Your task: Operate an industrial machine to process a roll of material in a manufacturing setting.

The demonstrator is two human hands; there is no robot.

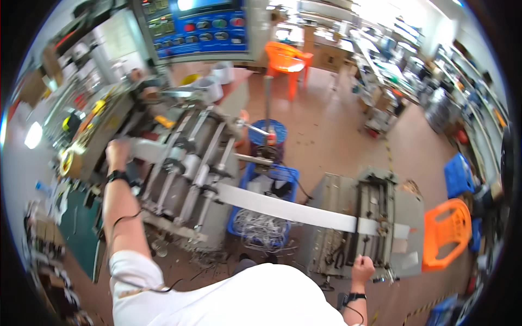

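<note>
My left hand (118, 152) reaches out to the left end of a machine with metal rollers (190, 163). It is beside the near end of a white strip (147, 150), its fingers smeared by motion, and I cannot tell whether it grips the strip. A long white strip (283, 208) runs from the rollers across a gap to a second, lower machine (348, 195) on the right. At that machine's front edge, my right hand (363, 267) is closed in a fist. Whatever it holds, if anything, is hidden.
Under the strip, a blue crate (293, 187) contains tangled white trimmings (260, 228). A blue drum (269, 132) stands behind it. Orange chairs are at the back (288, 57) and right (448, 231). A blue control panel (206, 32) rises at far left, and a cable crosses my left arm.
</note>
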